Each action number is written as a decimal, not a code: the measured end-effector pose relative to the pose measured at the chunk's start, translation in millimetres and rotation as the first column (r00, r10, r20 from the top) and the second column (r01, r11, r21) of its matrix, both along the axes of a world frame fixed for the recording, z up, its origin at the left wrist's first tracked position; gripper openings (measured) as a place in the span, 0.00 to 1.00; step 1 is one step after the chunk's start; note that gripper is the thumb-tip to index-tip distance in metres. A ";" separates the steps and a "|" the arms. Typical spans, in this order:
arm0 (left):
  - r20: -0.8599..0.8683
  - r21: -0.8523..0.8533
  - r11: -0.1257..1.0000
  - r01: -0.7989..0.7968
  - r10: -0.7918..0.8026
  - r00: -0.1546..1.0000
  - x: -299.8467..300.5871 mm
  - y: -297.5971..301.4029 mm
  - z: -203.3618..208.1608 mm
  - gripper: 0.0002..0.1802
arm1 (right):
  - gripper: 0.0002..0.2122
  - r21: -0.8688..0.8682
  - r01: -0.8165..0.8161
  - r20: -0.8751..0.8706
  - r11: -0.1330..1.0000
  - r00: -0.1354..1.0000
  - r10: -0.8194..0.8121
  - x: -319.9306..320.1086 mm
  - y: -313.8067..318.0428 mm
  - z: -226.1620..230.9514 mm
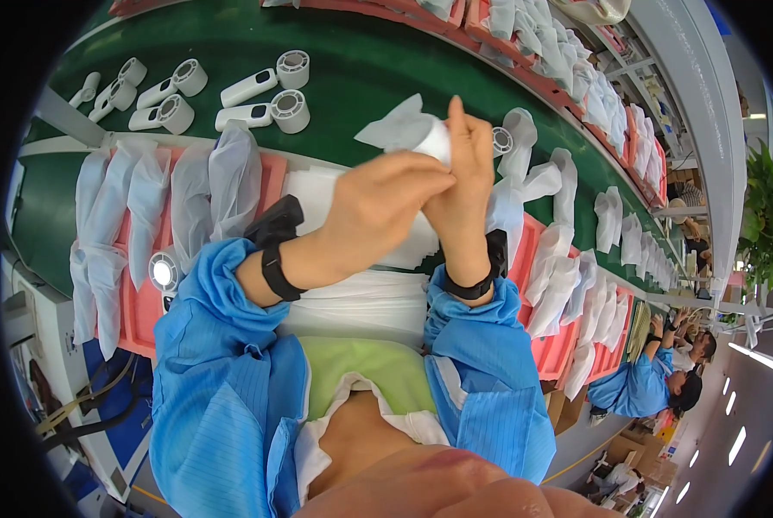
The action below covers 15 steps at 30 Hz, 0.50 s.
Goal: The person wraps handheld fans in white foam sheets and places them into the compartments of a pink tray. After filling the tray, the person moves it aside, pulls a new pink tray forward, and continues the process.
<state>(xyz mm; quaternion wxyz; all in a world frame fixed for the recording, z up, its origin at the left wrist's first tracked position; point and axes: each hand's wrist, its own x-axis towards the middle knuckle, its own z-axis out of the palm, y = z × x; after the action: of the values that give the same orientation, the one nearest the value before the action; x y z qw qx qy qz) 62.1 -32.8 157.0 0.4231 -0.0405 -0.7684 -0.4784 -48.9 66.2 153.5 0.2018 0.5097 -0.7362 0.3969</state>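
Between my hands, above the green belt, is a translucent white bag [395, 126] around a white, rounded thing, mostly hidden by my fingers. My right hand [462, 177] grips it from the right, its fingers pointing up and away. My left hand [378, 205] reaches across from the left with its fingers pressed together at the bag's near end, the fingertips against my right hand. Just right of my right hand, a round white fan head [501, 141] shows beside a bagged fan [518, 147]. A stack of white sheets or bags [408, 246] lies below my hands.
Several bare white handheld fans [257, 99] lie at the belt's far left. Pink trays [136, 318] with bagged fans stand left and right of me; one bare fan head [164, 271] sits by my left sleeve. More filled pink trays [499, 39] line the far side. People [641, 384] work farther right.
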 end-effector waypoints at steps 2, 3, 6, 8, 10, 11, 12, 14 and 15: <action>-0.043 -0.093 0.996 -0.003 -0.001 0.999 -0.9 1.8 -0.9 0.19 | 0.36 -0.036 0.063 -0.009 0.997 0.998 -0.064 -10.1 3.5 4.1; -0.064 -0.140 0.990 -0.006 -0.003 0.998 -1.4 2.4 0.0 0.21 | 0.35 -0.055 0.095 -0.013 0.994 0.995 -0.096 -11.9 4.2 5.6; 0.066 -0.094 0.994 -0.047 0.053 0.996 -7.2 -3.1 8.6 0.24 | 0.32 -0.138 0.171 0.379 0.976 0.919 -0.107 3.9 -2.0 12.5; 0.137 -0.077 0.993 -0.084 0.094 0.986 -9.1 -11.8 7.4 0.26 | 0.31 -0.170 0.205 0.562 0.964 0.823 -0.075 14.1 -5.0 11.2; 0.041 -0.097 0.988 -0.123 0.128 0.991 -16.8 -27.5 -2.5 0.28 | 0.31 -0.285 -0.100 0.638 0.953 0.723 0.266 18.9 -3.3 8.7; -0.005 -0.106 0.984 -0.142 0.143 0.990 -18.3 -34.0 -3.7 0.28 | 0.31 -0.352 -0.240 0.655 0.905 0.627 0.422 19.5 -2.9 8.2; -0.007 -0.111 0.984 -0.140 0.140 0.990 -17.1 -41.1 -3.1 0.28 | 0.31 -0.357 -0.238 0.652 0.903 0.629 0.423 17.4 -3.5 8.9; 0.054 0.158 0.968 0.197 -0.207 0.977 -12.6 -56.3 3.2 0.27 | 0.29 -0.190 -0.211 0.429 0.959 0.860 0.274 7.4 -4.9 10.1; 0.051 0.294 0.890 0.348 -0.378 0.924 -12.4 -59.4 4.5 0.27 | 0.28 -0.111 -0.171 0.289 0.979 0.937 0.196 3.6 -5.7 9.6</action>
<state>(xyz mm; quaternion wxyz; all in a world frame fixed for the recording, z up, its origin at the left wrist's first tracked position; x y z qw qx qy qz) 49.7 -92.2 161.4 0.2858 -0.0979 -0.6934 -0.6542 -45.4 60.5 163.1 0.0717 0.5015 -0.6901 0.5169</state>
